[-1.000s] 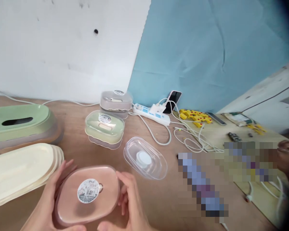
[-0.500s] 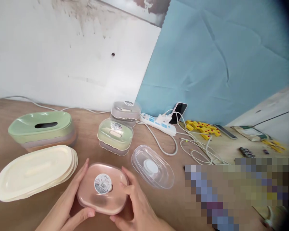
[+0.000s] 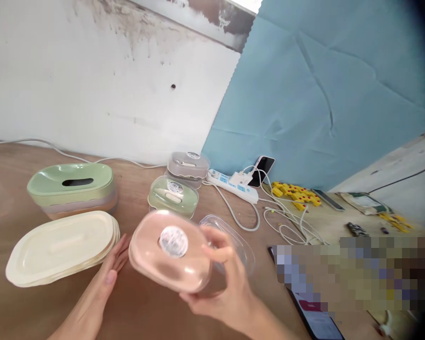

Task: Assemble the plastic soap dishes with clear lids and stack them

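- The right hand (image 3: 226, 288) held a pink lidded container (image 3: 170, 250) lifted clear of the wooden table (image 3: 145, 307), tilted so that its top and round white sticker (image 3: 173, 241) faced the camera.
- The thumb lay on the container's right edge and the fingers curled beneath, a clamp that carried its whole weight.
- The left hand (image 3: 111, 269) lay flat and open just left of the container, fingers stretched out on the table and gripping nothing; its fingertips nearly touched a stack of cream lids (image 3: 62, 245).
- Right behind the pink container lay a clear plastic tray (image 3: 239, 241), partly hidden by it.
- Farther back stood a green lidded container (image 3: 173, 196), and behind that a grey lidded container (image 3: 188, 166), both closed and stickered on top.
- At far left sat a larger green-topped box with a dark slot (image 3: 71, 186), seemingly the top of a small stack.
- A white power strip (image 3: 232, 184) lay near the blue backdrop (image 3: 322, 94), with a phone (image 3: 262, 170) propped against it and white cables (image 3: 286, 222) trailing over the table.
- Small yellow pieces (image 3: 295, 193) were scattered beyond the cables.
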{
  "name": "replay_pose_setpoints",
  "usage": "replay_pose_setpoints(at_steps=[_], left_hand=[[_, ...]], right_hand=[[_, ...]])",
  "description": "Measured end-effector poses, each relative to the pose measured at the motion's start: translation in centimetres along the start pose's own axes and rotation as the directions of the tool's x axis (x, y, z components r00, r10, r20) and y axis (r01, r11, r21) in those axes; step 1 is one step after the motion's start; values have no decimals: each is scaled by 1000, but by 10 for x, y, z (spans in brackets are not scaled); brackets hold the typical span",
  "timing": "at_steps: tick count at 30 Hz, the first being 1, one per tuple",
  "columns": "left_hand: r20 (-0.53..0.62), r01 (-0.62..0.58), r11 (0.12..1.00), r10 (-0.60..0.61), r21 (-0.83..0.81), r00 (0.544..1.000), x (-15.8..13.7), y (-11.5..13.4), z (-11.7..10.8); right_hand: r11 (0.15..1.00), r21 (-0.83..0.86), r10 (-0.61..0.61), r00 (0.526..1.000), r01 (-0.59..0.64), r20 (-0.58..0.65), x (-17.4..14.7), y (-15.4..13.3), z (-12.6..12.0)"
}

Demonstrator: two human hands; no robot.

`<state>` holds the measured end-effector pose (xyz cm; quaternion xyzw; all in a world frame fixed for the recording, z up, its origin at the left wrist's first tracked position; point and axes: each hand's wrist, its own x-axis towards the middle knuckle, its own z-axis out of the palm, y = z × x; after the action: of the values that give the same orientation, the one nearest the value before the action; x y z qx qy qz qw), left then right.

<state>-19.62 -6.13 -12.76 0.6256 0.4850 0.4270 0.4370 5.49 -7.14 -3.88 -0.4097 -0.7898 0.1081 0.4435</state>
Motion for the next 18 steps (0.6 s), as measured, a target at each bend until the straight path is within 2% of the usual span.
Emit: replay_pose_setpoints(at_steps=[2,4,8,12,18], left_hand=[[29,2,998,0,-60,1000,2,-8,-2],[87,4,998,1,-61,996,0,-13,-5],[182,56,992,-77,115,980,-12,-3,-13],[199,45,964,-100,262,975,-20,15,-15],[206,2,953,-67,302,976,-20,19,-14]], right_hand=[[999,-41,-13,995,9,-100,25,6,-12],[999,-29,36,987,-41,-159,50,18,-18],[988,40,150,983,-147,-107,83,52,-12],[981,51,189,981,-186,-52,89,71,0],[964,127,232,973,-231,14,87,65,7]])
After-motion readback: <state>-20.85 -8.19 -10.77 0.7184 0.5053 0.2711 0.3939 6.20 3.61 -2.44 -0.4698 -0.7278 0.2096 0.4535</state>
